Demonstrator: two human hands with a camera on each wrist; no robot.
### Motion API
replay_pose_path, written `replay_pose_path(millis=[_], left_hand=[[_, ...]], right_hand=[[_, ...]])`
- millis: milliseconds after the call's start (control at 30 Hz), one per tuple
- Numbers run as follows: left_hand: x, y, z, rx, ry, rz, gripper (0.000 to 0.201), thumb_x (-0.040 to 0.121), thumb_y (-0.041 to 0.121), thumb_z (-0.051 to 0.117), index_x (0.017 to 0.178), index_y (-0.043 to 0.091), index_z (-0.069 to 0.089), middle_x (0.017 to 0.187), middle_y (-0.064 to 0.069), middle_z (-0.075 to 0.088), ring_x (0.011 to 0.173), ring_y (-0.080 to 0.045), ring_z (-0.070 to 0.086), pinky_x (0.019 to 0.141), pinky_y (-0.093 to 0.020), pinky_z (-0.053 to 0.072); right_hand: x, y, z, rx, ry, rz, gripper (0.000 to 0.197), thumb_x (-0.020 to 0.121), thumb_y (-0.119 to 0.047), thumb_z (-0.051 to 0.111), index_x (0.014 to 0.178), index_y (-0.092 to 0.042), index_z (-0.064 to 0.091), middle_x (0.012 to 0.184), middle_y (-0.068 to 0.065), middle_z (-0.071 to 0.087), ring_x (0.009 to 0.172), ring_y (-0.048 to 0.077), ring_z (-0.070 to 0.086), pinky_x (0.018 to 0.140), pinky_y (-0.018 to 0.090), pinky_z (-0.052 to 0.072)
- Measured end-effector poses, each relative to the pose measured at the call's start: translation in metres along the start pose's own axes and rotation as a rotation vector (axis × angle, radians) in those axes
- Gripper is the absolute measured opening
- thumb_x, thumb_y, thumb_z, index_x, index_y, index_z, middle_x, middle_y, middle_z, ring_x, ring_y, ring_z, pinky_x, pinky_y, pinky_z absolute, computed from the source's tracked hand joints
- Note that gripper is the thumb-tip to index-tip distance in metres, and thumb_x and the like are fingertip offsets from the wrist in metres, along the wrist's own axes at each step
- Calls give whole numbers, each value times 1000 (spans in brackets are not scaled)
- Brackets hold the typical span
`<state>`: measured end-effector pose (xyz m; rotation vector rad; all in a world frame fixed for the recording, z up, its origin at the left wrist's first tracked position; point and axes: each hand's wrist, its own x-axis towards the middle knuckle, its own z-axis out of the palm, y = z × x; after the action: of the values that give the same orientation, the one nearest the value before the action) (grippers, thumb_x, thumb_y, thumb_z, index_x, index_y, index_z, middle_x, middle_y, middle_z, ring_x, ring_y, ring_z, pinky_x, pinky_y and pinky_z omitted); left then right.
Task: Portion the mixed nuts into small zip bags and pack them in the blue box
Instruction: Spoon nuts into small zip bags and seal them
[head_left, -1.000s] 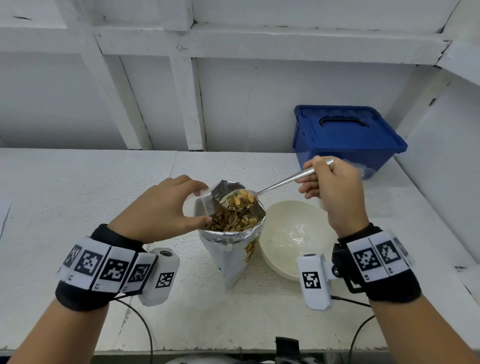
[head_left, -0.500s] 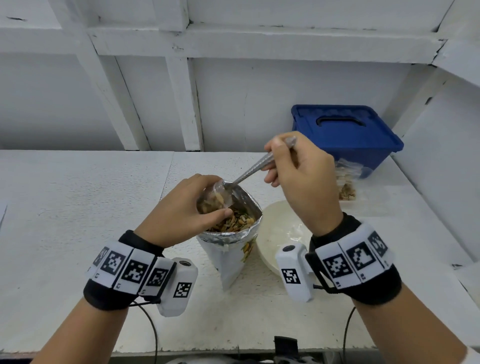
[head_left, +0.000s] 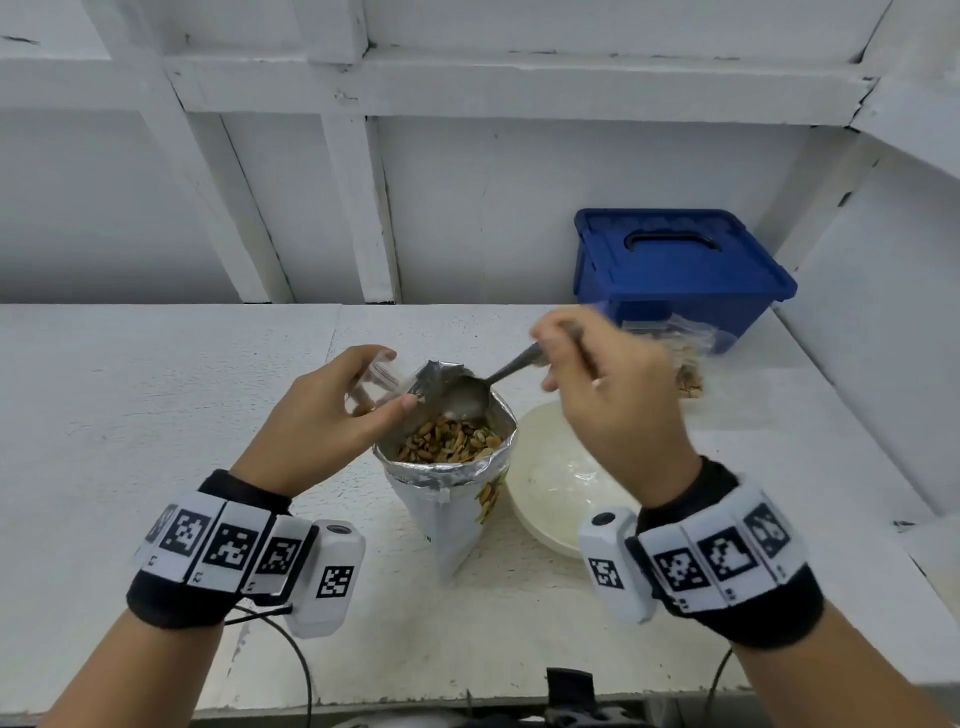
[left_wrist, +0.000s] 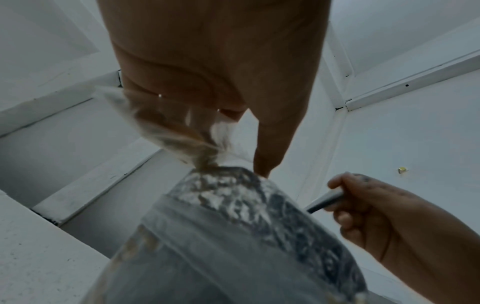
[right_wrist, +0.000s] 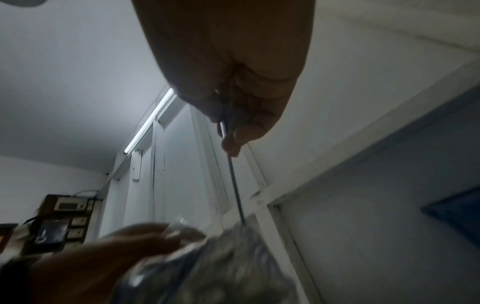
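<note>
A foil pouch (head_left: 451, 499) of mixed nuts (head_left: 451, 439) stands open at mid-table. My left hand (head_left: 332, 415) holds a small clear zip bag (head_left: 376, 382) just left of the pouch mouth; in the left wrist view the zip bag (left_wrist: 179, 131) hangs over the pouch rim (left_wrist: 233, 189) with some nuts inside. My right hand (head_left: 608, 395) grips a metal spoon (head_left: 485, 384), its empty bowl held over the nuts. The right wrist view shows the spoon handle (right_wrist: 235, 181) running down to the pouch. The blue box (head_left: 675, 270) sits lidded at the back right.
A white bowl (head_left: 561, 488) stands right of the pouch, under my right wrist. Filled clear bags (head_left: 685, 358) lie in front of the blue box. A white wall with beams backs the table; a side wall closes the right.
The loaded spoon was tipped into the zip bag and now hovers empty over the pouch. My right hand swung left, then back right. My left hand stayed by the pouch mouth.
</note>
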<state>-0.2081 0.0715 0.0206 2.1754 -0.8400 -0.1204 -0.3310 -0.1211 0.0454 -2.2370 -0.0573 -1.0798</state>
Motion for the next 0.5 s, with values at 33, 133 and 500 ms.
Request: replay_pose_path(millis=[33,133,500], left_hand=[[0,0,1,6,-14,-11,42,82,32,66,120,21,53,80,19,54,51,4,53,46,-17,33],[1,2,2,14,-39,-33,42,82,35,66,120,23,54,80,20,55,51,0,50,44,-14,32],[0,7,0,-51,-81,-60,49,73,52,58,114,28,52,85,-1,64,42,-9,56,36,-32,48]], right_hand=[[-5,2,7,-7,-72,-12,24,93,-17,45,95,-3,64,69,6,65,56,14,60,52,25,47],[-18,10,27,-44,-225,-31,28,94,-22,44,98,-5,66,78,7,68,66,18,62,60,33,51],[-27,10,39,4,-218,146,24,93,-20,46,87,-5,64,59,-2,57,53,13,50,48,23,40]])
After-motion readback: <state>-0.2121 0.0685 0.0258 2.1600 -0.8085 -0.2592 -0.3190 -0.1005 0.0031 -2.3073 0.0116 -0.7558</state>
